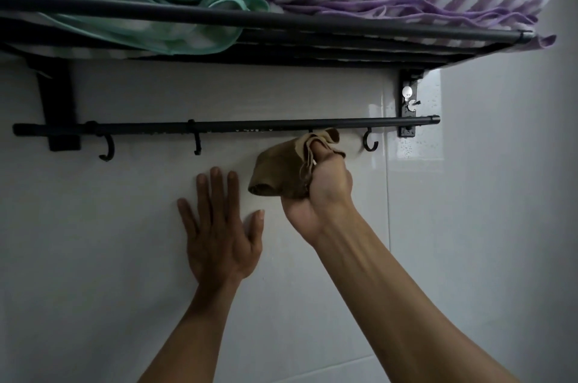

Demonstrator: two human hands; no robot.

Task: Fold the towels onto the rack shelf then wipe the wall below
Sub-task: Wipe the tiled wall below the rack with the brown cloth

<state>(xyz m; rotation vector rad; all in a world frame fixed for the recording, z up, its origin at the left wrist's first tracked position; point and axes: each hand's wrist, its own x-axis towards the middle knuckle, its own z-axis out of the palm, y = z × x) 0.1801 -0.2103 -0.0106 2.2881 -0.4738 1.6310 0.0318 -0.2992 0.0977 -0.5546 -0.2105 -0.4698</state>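
My right hand (319,192) is gripping the bunched brown cloth (281,170), probably touching white tiled wall (125,226); unwiped tile lies below, beside my flat, spread left hand (219,239).

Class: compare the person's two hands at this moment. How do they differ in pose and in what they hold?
The left hand lies open and flat with fingers spread, holding nothing; the right hand is closed in a fist around a bunched brown cloth. The right sits higher, nearer the hook rail. Both are at the white wall.
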